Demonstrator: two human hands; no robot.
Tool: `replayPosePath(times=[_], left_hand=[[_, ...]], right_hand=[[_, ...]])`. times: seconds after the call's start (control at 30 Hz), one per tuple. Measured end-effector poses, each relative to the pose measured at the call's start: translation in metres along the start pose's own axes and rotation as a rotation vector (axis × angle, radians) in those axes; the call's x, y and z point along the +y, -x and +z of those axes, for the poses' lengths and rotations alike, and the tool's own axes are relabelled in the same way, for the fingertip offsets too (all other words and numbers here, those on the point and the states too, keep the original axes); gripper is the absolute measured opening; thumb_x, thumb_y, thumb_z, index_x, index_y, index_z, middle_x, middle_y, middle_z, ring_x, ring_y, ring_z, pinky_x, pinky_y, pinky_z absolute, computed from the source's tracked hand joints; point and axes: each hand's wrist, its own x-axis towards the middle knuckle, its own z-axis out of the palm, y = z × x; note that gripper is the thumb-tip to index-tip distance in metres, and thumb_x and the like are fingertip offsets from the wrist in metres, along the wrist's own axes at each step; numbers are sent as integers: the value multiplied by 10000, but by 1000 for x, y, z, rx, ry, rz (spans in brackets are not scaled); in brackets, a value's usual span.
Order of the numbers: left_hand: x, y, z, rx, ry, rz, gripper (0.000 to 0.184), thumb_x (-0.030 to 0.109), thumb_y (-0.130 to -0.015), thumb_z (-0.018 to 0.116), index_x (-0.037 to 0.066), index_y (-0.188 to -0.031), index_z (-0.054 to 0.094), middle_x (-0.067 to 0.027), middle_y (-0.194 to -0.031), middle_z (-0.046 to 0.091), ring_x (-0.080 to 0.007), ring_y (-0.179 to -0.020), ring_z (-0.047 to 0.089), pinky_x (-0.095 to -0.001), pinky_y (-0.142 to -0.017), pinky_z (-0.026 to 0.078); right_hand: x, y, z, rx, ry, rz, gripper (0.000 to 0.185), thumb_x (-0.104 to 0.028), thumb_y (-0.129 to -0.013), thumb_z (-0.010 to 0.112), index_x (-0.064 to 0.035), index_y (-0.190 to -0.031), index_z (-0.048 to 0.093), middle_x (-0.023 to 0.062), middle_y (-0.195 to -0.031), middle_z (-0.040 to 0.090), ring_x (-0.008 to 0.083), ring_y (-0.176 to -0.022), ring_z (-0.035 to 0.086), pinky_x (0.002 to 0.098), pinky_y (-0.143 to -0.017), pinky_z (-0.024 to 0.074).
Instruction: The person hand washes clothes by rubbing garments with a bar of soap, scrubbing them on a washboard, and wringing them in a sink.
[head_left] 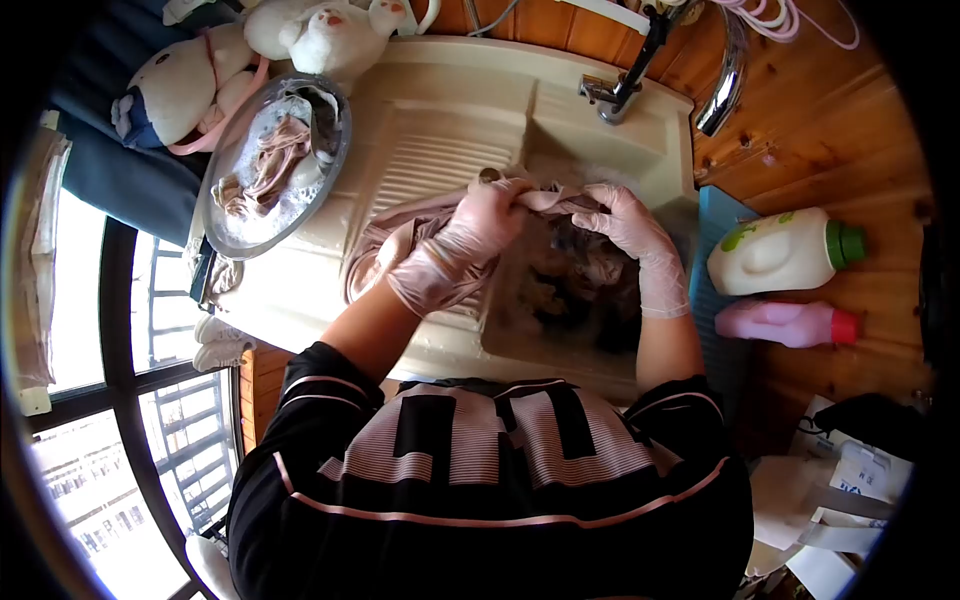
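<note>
Both hands wear thin translucent gloves. My left hand (pixel 475 232) is closed around a wet, dusty-pink garment (pixel 385 250), whose bulk lies bunched on the ribbed washboard (pixel 440 150) of the sink. A twisted length of it stretches to my right hand (pixel 632 232), which pinches it above the basin. Below my hands, the basin (pixel 560 345) holds cloudy water with dark and patterned laundry (pixel 565 300) soaking in it. The garment's exact kind cannot be made out.
A tub (pixel 222 245) of sudsy laundry stands left, beside white plush toys (pixel 340 40). Behind the basin is a faucet (pixel 605 95). A white bottle with a green cap (pixel 770 252) and a pink bottle (pixel 775 323) lie on the right.
</note>
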Motion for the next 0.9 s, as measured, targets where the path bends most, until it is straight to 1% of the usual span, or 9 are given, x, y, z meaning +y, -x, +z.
replayPosePath(times=[0.07,0.17,0.27,0.5,0.53,0.63,0.77,0.83,0.9], left_hand=[[5,5,-28,-248,399,-307,272,134,-889,531,-11,-1093,637,-110,-835,672,-166,-699,623,-287,-644,492],[-17,11,-37,-503,584,-269,259,219,-961,525,11,-1075,630,-28,-737,594,-111,-662,562,-240,-617,465],[19,17,-44,-367,855,-264,332,289,-982,505,-18,-1018,627,-66,-742,615,-131,-652,562,-267,-631,487],[-43,14,-17,103,1300,-565,580,460,-996,375,-15,-827,662,-173,-766,664,-262,-743,620,-360,-741,492],[-46,17,-21,106,1001,-530,593,478,-994,354,-28,-927,654,-201,-830,661,-304,-770,620,-402,-779,498],[-50,19,-19,293,1299,-647,601,496,-993,341,-35,-1087,608,-231,-961,654,-329,-788,621,-421,-794,500],[-40,38,-44,175,1211,-482,591,491,-996,352,-20,-1239,523,-208,-1119,622,-261,-874,641,-381,-823,505],[-79,39,-52,239,965,-685,543,449,-996,404,-10,-1271,500,-185,-1182,606,-251,-1015,609,-341,-913,459],[-87,40,-50,469,570,-332,498,386,-989,471,-20,-1276,487,-175,-1166,614,-268,-1084,578,-331,-971,414]], right_hand=[[7,7,-2,22,47,-31,206,-32,-810,715,-1,-1008,669,12,-978,643,115,-923,569,261,-837,455],[34,2,7,209,-58,-10,220,-1,-791,706,9,-1006,661,22,-973,635,124,-940,561,273,-846,448],[6,-5,34,273,-35,51,306,67,-761,683,2,-1058,646,17,-1022,624,121,-941,557,271,-866,450],[13,-16,50,327,-234,-406,273,173,-722,605,-54,-849,524,-3,-947,585,113,-894,545,264,-868,455],[10,-11,47,410,-354,-347,269,167,-727,602,-59,-853,525,4,-960,588,125,-907,551,271,-874,458],[34,-5,23,680,-874,-254,263,103,-765,593,-47,-981,599,65,-1066,613,167,-984,568,296,-889,464],[47,9,-30,778,-356,12,451,-27,-829,613,14,-1266,510,132,-1160,609,194,-1096,562,313,-941,439],[87,10,-47,842,370,207,393,-139,-861,633,1,-1223,566,126,-1146,637,177,-1034,583,315,-903,447],[65,28,-34,512,420,415,300,-162,-858,630,-6,-1114,638,120,-1038,673,181,-957,611,328,-855,468]])
